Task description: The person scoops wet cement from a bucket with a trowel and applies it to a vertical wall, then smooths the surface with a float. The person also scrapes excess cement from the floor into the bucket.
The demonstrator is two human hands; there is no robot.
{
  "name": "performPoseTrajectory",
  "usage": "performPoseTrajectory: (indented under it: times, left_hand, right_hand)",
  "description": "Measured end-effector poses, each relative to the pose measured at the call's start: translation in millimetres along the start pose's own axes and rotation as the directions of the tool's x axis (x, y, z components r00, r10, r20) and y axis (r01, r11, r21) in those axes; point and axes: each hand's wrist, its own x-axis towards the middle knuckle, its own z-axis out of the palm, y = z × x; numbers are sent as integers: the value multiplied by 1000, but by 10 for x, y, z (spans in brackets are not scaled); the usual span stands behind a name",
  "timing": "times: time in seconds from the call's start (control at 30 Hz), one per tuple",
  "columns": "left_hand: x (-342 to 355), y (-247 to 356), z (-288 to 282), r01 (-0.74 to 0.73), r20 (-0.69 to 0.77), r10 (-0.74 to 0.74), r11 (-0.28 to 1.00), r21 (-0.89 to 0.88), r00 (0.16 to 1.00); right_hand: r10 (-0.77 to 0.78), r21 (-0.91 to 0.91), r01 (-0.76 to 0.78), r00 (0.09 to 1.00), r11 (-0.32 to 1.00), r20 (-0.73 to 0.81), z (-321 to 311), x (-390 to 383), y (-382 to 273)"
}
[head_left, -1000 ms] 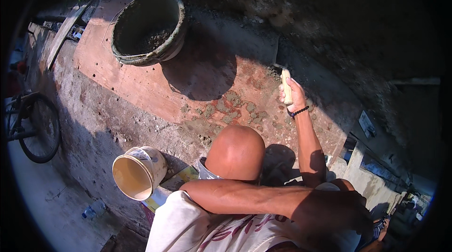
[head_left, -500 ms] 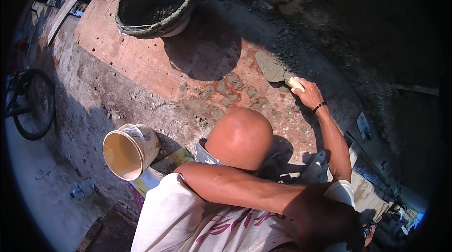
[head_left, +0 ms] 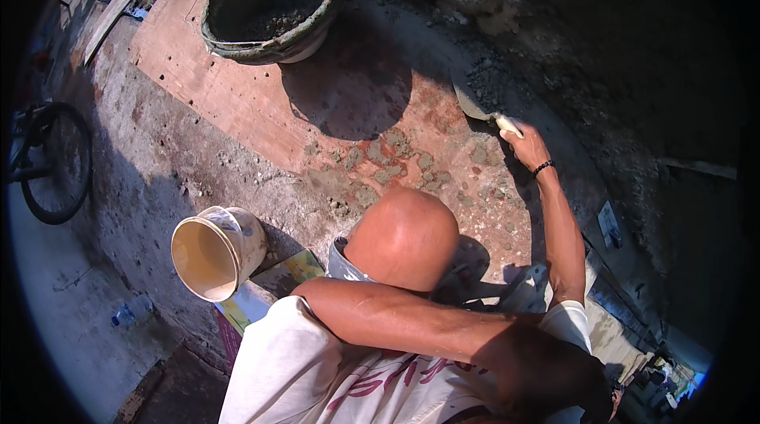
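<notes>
My right hand (head_left: 527, 145), with a dark beaded bracelet at its wrist, grips the pale handle of a trowel (head_left: 506, 124). The trowel's blade is tilted, edge towards me, against crumbly grey mortar (head_left: 485, 85) by the dark right-hand side. Smears of wet mortar (head_left: 388, 156) dot the reddish board (head_left: 229, 119) left of the hand. My left arm crosses low in front of me past a bare knee (head_left: 408, 238). At its end my left hand (head_left: 558, 380) lies in deep shadow, and its fingers cannot be made out.
A large mortar-crusted bucket (head_left: 313, 38), with some grey mix inside, stands at the top. A small whitish bucket (head_left: 247, 238) lies tilted at left. Further left are a bicycle wheel (head_left: 85, 163) and a plastic bottle (head_left: 133, 311). A wooden plank (head_left: 119, 12) lies upper left.
My right hand has moved slightly right and away from me with the trowel. The blade, flatter before, has turned on edge into the crumbly mortar. My left arm has barely moved.
</notes>
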Motion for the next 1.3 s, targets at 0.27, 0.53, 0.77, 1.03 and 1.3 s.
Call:
performPoseTrajectory:
  times: [0.27, 0.53, 0.77, 1.03, 1.3]
  left_hand:
    - [57, 42, -50, -10, -50, 9, 999, -38, 999]
    - [533, 250, 548, -748, -754, 217, -128, -652, 620]
    - [293, -474, 280, -711, -429, 621, 318, -627, 656]
    - [559, -450, 296, -837, -397, 786, 263, -480, 475]
    - [229, 107, -176, 12, -285, 47, 979, 203, 957]
  right_hand:
    - [-135, -129, 117, 980, 985, -142, -84, 494, 270]
    - [-227, -371, 146, 957, 917, -183, -378, 620, 157]
    - [-274, -409, 142, 919, 901, -284, -431, 371, -258]
    - [-557, -330, 454, 737, 828, -384, -887, 60, -1644]
    - [-906, -669, 611, 274, 422, -322, -201, 253, -2941]
